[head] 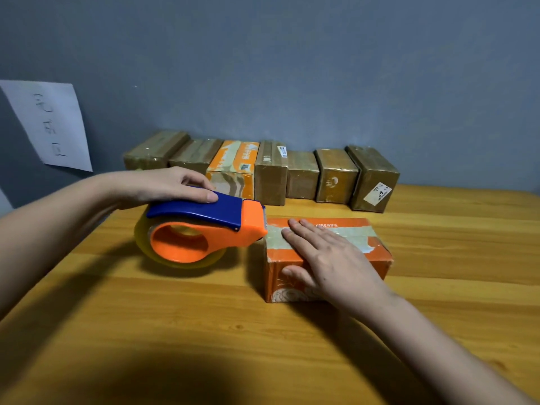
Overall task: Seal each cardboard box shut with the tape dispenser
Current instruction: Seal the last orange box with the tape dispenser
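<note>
Left hand: fingers curled over the blue-and-orange plastic tape dispenser, its nose at the box's left top edge.
Right hand: fingers straight, pressing flat on the small orange cardboard box.
Box: on the wooden desk.

Eight cardboard boxes, one tape dispenser, two hands and one sheet of paper.

Seven boxes stand in a row along the wall at the back of the wooden surface: five brown boxes wrapped in tape, one brown box bearing a white label, and one orange and white box. An eighth, orange box, sits alone nearer the front. One blue and orange tape dispenser carries one roll of clear tape. Two bare hands show, the left hand and the right hand. One handwritten sheet of paper hangs on the wall.
</note>
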